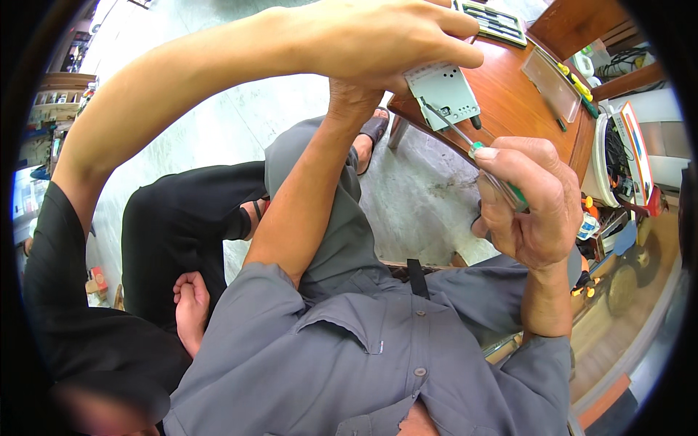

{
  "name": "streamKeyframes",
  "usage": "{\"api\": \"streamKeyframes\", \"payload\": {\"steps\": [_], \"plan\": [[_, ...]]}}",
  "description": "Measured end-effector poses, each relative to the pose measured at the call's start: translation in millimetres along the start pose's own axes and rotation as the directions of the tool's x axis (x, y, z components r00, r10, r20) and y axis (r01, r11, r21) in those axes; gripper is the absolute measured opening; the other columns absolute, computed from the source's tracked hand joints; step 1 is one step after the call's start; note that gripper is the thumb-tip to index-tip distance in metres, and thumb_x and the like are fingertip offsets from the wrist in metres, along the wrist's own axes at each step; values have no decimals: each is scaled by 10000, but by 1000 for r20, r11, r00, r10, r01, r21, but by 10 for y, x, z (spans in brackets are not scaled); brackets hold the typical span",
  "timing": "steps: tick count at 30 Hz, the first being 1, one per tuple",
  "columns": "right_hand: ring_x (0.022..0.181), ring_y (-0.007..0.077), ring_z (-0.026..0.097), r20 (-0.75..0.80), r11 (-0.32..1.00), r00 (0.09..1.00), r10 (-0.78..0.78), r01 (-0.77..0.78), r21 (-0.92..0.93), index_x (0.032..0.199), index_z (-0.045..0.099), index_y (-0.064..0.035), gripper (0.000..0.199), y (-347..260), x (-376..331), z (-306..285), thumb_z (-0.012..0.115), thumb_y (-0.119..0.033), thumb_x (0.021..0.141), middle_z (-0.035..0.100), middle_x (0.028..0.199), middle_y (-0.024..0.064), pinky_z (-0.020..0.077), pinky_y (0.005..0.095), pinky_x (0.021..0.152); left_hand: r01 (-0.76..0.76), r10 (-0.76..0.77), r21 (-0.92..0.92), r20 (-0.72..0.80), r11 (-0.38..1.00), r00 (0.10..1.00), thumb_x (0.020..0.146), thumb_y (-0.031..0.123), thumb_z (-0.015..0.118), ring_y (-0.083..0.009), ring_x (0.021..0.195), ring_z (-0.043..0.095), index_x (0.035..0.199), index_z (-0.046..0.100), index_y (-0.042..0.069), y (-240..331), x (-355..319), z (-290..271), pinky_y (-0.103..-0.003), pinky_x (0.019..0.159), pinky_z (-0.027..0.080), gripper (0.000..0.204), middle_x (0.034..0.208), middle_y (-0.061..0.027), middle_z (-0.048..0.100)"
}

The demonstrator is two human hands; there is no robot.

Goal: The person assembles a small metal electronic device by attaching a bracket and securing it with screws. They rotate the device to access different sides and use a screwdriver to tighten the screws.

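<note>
My right hand [534,192] is closed around a screwdriver [478,149] with a green-and-clear handle. Its thin metal shaft slants up to the left, and the tip lies at the lower left part of a flat white metal case [449,91] with small holes. My left hand [361,96] is at the left edge of this case and appears to grip it; most of its fingers are hidden under another person's hand [378,40]. That hand reaches across from the left, its fingers extended over the top of the case.
A brown wooden table [502,87] stands beyond my right hand, bearing a screwdriver set [494,22], a clear plastic tray [549,83] and yellow-handled tools [578,81]. Cables and a white bucket [600,160] are at the right. The person in black [189,211] sits close on my left.
</note>
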State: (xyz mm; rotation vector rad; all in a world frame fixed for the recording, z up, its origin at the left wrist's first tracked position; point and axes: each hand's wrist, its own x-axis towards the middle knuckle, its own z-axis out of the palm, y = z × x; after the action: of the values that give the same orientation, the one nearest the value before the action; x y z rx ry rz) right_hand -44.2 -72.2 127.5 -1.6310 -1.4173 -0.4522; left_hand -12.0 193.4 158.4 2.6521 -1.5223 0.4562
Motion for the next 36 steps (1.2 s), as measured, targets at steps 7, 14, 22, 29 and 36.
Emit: {"api": "streamKeyframes", "payload": {"steps": [7, 14, 22, 29, 36], "plan": [[683, 269, 661, 85, 995, 996, -37, 44, -84, 1140, 664, -15, 469, 2, -14, 59, 748, 25, 681, 656, 856, 129, 540, 358, 570, -19, 19, 0, -41, 1000, 999, 722, 159, 768, -304, 1044, 623, 1056, 579, 112, 4, -5, 29, -624, 1188, 309, 387, 1036, -58, 575], [704, 286, 683, 248, 989, 968, 18, 20, -148, 1123, 659, 12, 394, -184, 105, -2, 746, 65, 742, 675, 845, 147, 546, 355, 590, 24, -23, 15, -32, 1000, 999, 706, 135, 778, -306, 1054, 621, 1070, 586, 90, 5, 2, 54, -620, 1177, 311, 414, 1044, -66, 586], [727, 267, 660, 215, 959, 960, 179, -122, -255, 1103, 661, 0, 321, -206, 289, -53, 695, 71, 792, 657, 877, 127, 521, 354, 630, 76, -76, 3, 73, 997, 994, 777, 166, 801, -322, 1229, 544, 1256, 586, 38, 117, 25, -245, -602, 1142, 343, 540, 1199, -147, 600], [813, 185, 657, 196, 914, 894, 402, -381, -136, 1098, 642, 18, 178, -135, 486, -237, 595, -5, 929, 684, 971, 109, 523, 291, 796, 293, -919, -875, -393, 386, 34, 887, 219, 840, -158, 989, 637, 1333, 634, -36, 368, 165, 831, -322, 871, 523, 554, 1111, -124, 704], [666, 212, 632, 189, 956, 963, 194, -143, -255, 1014, 652, -11, 95, -128, 418, -83, 688, -80, 961, 658, 854, 93, 503, 303, 655, 418, -880, -792, -474, 445, 38, 883, 223, 836, -96, 782, 572, 1322, 654, -15, 366, 184, 923, -264, 689, 480, 532, 950, -62, 690]]}}
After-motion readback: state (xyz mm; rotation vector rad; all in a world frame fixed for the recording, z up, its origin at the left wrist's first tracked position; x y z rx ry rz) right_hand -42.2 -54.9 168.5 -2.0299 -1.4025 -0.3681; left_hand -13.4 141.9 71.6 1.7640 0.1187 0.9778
